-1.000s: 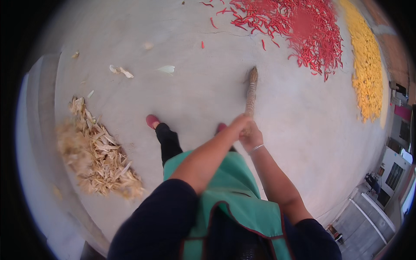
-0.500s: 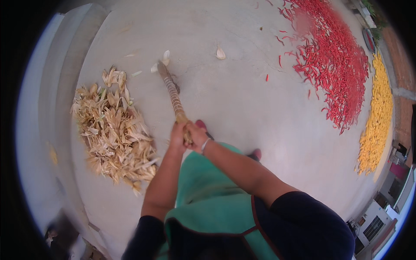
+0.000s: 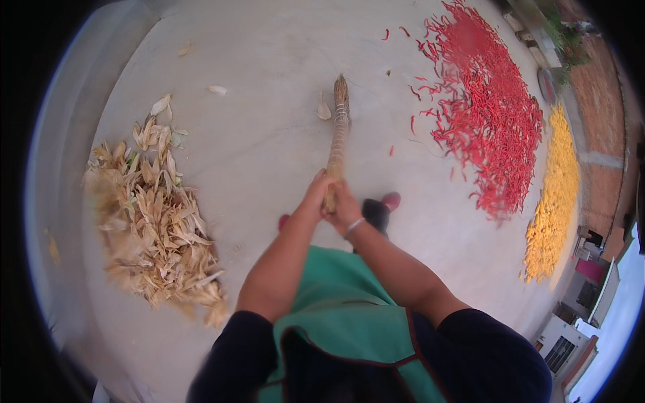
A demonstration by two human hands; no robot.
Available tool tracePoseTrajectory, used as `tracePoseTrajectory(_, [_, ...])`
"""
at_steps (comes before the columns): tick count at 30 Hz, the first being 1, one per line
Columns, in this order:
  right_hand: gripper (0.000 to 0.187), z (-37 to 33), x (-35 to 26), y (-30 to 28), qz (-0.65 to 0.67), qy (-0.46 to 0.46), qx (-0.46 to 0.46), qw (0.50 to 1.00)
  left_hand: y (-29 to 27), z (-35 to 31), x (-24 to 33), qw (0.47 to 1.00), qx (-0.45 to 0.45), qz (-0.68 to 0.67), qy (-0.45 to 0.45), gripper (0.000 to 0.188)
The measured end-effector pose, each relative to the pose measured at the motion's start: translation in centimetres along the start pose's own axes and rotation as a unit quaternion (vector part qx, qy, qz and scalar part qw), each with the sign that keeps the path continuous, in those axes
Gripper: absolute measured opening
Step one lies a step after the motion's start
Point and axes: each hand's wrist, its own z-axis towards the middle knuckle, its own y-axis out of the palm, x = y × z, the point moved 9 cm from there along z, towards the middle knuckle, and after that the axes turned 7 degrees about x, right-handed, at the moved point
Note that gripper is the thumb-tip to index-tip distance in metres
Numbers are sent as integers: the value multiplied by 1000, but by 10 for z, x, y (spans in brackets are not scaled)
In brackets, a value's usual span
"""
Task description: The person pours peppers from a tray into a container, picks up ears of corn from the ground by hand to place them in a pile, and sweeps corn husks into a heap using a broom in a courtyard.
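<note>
Both my hands are closed around the handle of a short straw broom (image 3: 337, 138) bound with rings of cord. My left hand (image 3: 314, 193) grips it from the left side, and my right hand (image 3: 345, 207), with a bracelet at the wrist, grips from the right. The broom points away from me, its dark brush end low over or on the concrete floor; I cannot tell whether it touches. Just left of the brush lies a single pale corn husk (image 3: 324, 107). To the left spreads a heap of dry corn husks (image 3: 164, 228), with a loose husk (image 3: 217, 90) beyond it.
Red chili peppers (image 3: 497, 127) cover a wide patch at the right, with stray ones along its near side. Beyond them runs a strip of small yellow produce (image 3: 552, 201). A low step or wall (image 3: 70, 141) borders the floor at far left. My dark shoes stand below the broom.
My hands and the broom have swung to the right, from near the husk heap to beside the single husk. The view has shifted as well. My grip stays on the broom.
</note>
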Motion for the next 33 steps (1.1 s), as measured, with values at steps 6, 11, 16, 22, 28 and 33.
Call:
tracePoseTrajectory(6, [40, 11, 10, -38, -17, 115, -139, 983, -1, -19, -44, 969, 219, -112, 37, 20])
tracePoseTrajectory(11, [40, 2, -50, -127, -16, 182, -252, 950, 103, -19, -86, 975, 211, 63, -25, 18])
tracePoseTrajectory(16, [37, 14, -152, -277, -34, 194, -124, 972, 262, 36, -170, 984, 146, 49, -86, 18])
tracePoseTrajectory(22, [23, 37, -287, -451, 206, 72, 53, 974, 453, 139, -277, 952, 2, 226, -206, 17])
tracePoseTrajectory(28, [38, 21, -340, -446, 177, -37, 82, 980, 506, 139, -243, 965, -56, 214, -140, 36])
tracePoseTrajectory(33, [29, 35, -370, -394, 215, -47, 27, 975, 507, 151, -175, 975, -15, 203, -91, 34])
